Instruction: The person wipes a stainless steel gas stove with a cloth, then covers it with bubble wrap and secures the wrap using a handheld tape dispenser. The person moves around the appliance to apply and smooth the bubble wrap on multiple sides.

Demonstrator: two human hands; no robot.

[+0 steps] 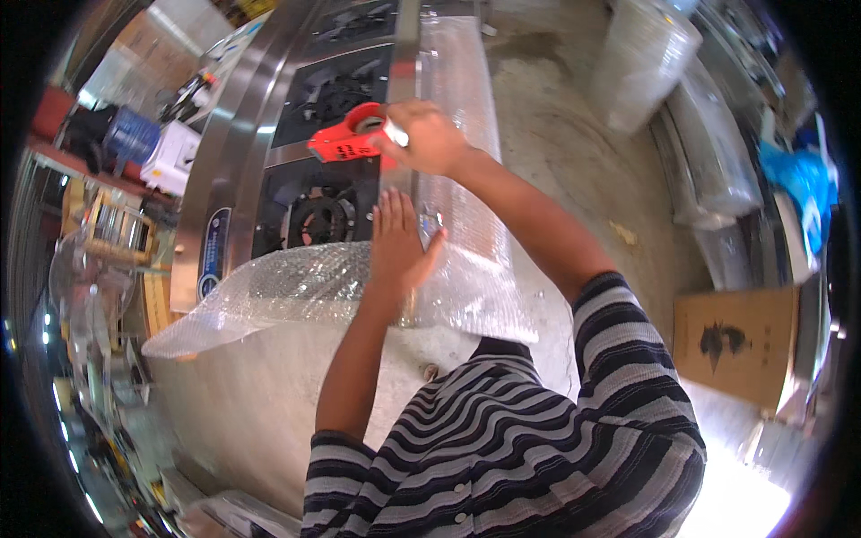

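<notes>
Taking the middle of the view as the clock's centre, the right hand (426,136) is at 12 o'clock, its fingers wrapped round one end of a red tape dispenser (341,149), which reaches out toward 9 o'clock from the grip and is held above a steel stove (404,85). The left hand (401,235), just off centre toward 11 o'clock, lies flat and palm down at the stove's near edge; its four fingers point to 12 o'clock, close together, while the thumb spreads toward 1 o'clock, and it grips nothing. Clear bubble wrap (296,282) lies around and under this hand, covering the stove's near end and trailing off to a loose corner at 8 o'clock. More of it runs up the stove's long side toward 12 o'clock. The nearest burner (321,217) shows uncovered at 10 o'clock, with a blue panel (215,247) on the steel at 9 o'clock. On the concrete floor (547,117), a large wrapped roll (647,58) stands at half past one and a brown cardboard box (735,345) sits between 3 and 4 o'clock; a blue plastic bag (798,179) hangs between 2 and 3.
</notes>
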